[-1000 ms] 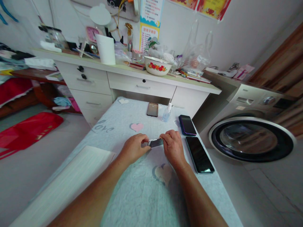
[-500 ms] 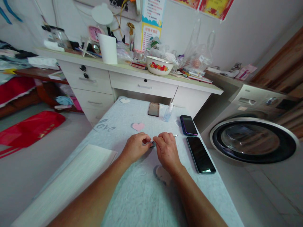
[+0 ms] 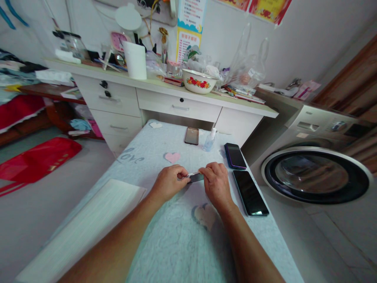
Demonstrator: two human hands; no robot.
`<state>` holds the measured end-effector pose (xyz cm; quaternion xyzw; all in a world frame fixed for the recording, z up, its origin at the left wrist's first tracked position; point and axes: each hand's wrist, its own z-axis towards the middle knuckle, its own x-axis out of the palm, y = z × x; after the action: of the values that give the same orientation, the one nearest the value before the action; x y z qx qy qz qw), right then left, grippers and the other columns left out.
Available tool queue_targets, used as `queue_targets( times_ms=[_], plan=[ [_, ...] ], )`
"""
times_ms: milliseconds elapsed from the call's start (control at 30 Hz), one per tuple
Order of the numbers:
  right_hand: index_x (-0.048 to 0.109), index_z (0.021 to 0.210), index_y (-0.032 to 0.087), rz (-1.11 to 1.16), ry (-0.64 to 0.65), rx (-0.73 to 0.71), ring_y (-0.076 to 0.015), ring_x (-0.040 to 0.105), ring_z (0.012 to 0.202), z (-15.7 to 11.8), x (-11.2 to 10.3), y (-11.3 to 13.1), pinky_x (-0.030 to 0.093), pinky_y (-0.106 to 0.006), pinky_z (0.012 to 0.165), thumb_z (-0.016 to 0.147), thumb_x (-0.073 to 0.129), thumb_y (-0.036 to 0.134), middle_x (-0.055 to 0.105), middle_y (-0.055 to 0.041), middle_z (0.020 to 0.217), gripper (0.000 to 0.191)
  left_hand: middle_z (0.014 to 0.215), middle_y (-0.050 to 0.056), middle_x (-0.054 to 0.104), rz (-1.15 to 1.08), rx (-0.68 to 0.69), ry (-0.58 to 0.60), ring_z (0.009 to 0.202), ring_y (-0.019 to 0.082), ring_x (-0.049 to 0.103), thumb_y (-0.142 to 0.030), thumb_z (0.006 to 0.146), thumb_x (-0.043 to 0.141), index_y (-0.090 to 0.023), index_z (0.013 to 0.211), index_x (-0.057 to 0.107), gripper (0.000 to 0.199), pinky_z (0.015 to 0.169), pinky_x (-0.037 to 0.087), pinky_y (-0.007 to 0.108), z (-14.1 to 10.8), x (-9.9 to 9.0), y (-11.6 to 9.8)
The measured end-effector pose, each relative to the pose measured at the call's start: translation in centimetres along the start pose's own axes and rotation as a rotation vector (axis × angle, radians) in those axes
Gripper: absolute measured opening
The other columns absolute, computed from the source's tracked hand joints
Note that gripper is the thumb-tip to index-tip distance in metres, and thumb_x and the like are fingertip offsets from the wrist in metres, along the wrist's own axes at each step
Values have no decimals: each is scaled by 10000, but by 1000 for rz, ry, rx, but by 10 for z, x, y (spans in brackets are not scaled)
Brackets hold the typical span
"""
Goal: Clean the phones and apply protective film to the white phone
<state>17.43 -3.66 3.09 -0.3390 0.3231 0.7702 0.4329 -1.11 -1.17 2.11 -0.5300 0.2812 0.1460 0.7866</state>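
A small dark flat piece (image 3: 196,178) with a pale strip along its upper edge lies between my hands, just over the tablecloth; its kind cannot be made out. My left hand (image 3: 169,181) is closed in a pinch at its left end. At its right end, the bent fingers of my right hand (image 3: 217,182) are pinched on the pale strip or the piece's edge; which of the two, I cannot tell. Right of that hand lie a black phone (image 3: 250,192) and a smaller purple-edged phone (image 3: 235,156). A clear spray bottle (image 3: 209,140) stands beyond.
The table (image 3: 165,251) has a pale heart-patterned cloth. A phone-shaped brown item (image 3: 191,136) lies at its far end, a folded whitish sheet (image 3: 88,224) at the left. Behind stands a cluttered white desk (image 3: 165,103); a washing machine (image 3: 306,129) is on the right.
My right hand has moved to the right, away from my left hand, exposing more of the dark piece and its pale strip. The left hand has stayed in place.
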Motion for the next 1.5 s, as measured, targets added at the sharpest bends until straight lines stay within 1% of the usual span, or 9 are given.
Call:
queue_targets(
  times_ms=[100, 233, 433, 600, 733, 867, 1000, 1267, 1500],
  plan=[
    [705, 930, 235, -9, -14, 10, -202, 431, 834, 0, 0, -3, 336, -339, 763, 909, 522, 179, 568, -61, 881, 193, 726, 1, 671, -20, 15, -28, 684, 139, 602, -201, 689, 647, -191, 722, 674, 44, 669, 458, 259, 1, -1, -1],
    [704, 922, 231, 4, -26, 14, -203, 434, 838, -1, 3, 0, 338, -340, 759, 910, 503, 165, 564, -65, 885, 212, 712, -6, 669, -47, 18, -45, 675, 136, 602, -218, 693, 641, -192, 715, 661, 41, 656, 461, 251, 1, -1, -1],
    [704, 938, 233, 46, -11, -18, -202, 433, 830, -1, 9, 13, 343, -340, 752, 913, 506, 170, 571, -65, 880, 209, 704, -6, 676, -70, -4, -51, 652, 133, 606, -245, 695, 658, -189, 719, 665, 62, 635, 467, 245, 1, 2, 2],
    [696, 1023, 263, 93, 5, -65, -205, 431, 841, 0, 11, 25, 346, -342, 750, 927, 495, 185, 578, -60, 906, 237, 691, -5, 667, -77, -12, -45, 661, 137, 601, -227, 683, 655, -182, 694, 662, 47, 651, 469, 250, 1, 1, 2],
    [696, 1030, 268, 95, 12, -84, -206, 432, 840, 1, 11, 28, 341, -346, 749, 936, 490, 207, 583, -58, 903, 234, 676, -7, 659, -74, -32, -36, 651, 135, 595, -217, 686, 645, -177, 694, 668, 47, 642, 464, 249, 1, 0, 0],
    [703, 999, 263, 58, 9, -73, -203, 433, 841, 1, 9, 21, 330, -343, 751, 929, 511, 213, 587, -57, 904, 210, 686, -7, 671, -94, -29, -41, 645, 132, 602, -216, 688, 647, -180, 695, 662, 40, 629, 461, 240, 1, 1, -1],
    [707, 964, 259, 1, -1, -24, -195, 434, 850, 0, 6, 8, 318, -331, 758, 909, 549, 203, 585, -50, 904, 176, 684, -9, 674, -86, -37, -36, 640, 129, 603, -230, 692, 650, -179, 706, 663, 54, 620, 455, 231, 1, 1, -1],
    [713, 922, 250, -63, -17, 61, -187, 432, 850, 1, -4, -13, 306, -316, 761, 890, 564, 158, 580, -41, 899, 179, 713, -10, 663, -38, -20, -35, 687, 132, 599, -205, 694, 631, -178, 698, 642, 30, 676, 448, 242, 2, -3, -3],
    [717, 911, 252, -120, -57, 106, -192, 433, 856, 0, -6, -26, 295, -316, 735, 872, 572, 141, 582, -41, 900, 186, 704, -6, 647, -8, -26, -42, 690, 139, 594, -219, 691, 627, -177, 694, 636, 42, 680, 445, 255, 2, -7, 2]
  ],
)
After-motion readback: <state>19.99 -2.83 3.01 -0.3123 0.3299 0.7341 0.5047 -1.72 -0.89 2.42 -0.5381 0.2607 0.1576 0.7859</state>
